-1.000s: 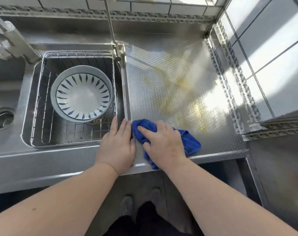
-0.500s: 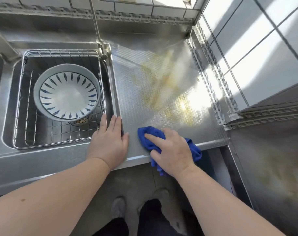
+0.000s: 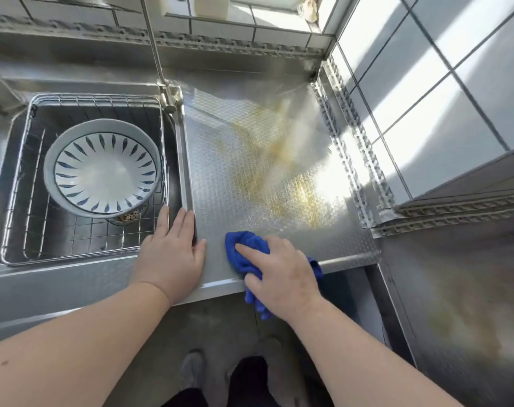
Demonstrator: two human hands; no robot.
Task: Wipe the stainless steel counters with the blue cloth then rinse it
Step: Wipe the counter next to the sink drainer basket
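- Blue cloth (image 3: 245, 254) lies bunched on the near part of the stainless steel counter (image 3: 235, 177), close to its front edge, with 1 end hanging down over that edge.
- The right hand (image 3: 282, 273) lies on top of the cloth, fingers curled over the bunched fabric and pressing it against the metal; the index finger points toward the sink side.
- The left hand (image 3: 173, 254) rests flat, fingers straight and close together, palm down on the front rim where the counter meets the sink (image 3: 3, 259); it holds nothing.
- The 2 hands lie near each other without touching, a strip of bare patterned steel between them.
- Yellowish streaks (image 3: 279, 171) spread across the middle and far part of the counter, beyond the cloth.
- Bright sunlight falls on the counter's right side and on the white tiled wall (image 3: 426, 83) beside it.
- A wire basket (image 3: 82, 248) sits inside the sink, left of the counter.
- A white bowl (image 3: 103, 168) with dark blue leaf marks round its inner rim stands in the basket, tilted a little.
- A thin metal pipe (image 3: 153, 45) rises from a fitting at the sink's far right corner.
- Below the counter edge the person's dark trousers and 1 grey shoe (image 3: 192, 371) show on the floor.
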